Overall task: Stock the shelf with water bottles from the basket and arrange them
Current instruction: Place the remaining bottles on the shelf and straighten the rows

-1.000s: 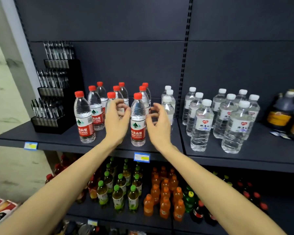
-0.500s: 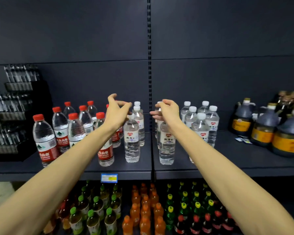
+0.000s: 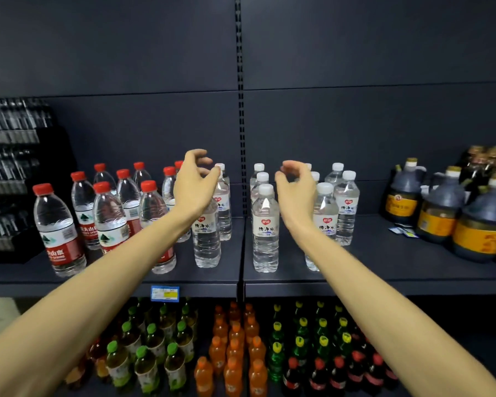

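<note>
You're arranging: your left hand [image 3: 194, 186] and right hand [image 3: 297, 193] hover, fingers loosely curled and empty, over the white-capped bottles [image 3: 265, 227] mid-shelf [image 3: 384, 277]. Next, grip and straighten a row.

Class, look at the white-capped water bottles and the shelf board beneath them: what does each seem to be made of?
White-capped water bottles: likely clear, glossy plastic; the ribbed walls show the water through, with a paper or film label. Shelf board: probably painted metal, matte dark grey, with a thin, flat front edge.
</note>
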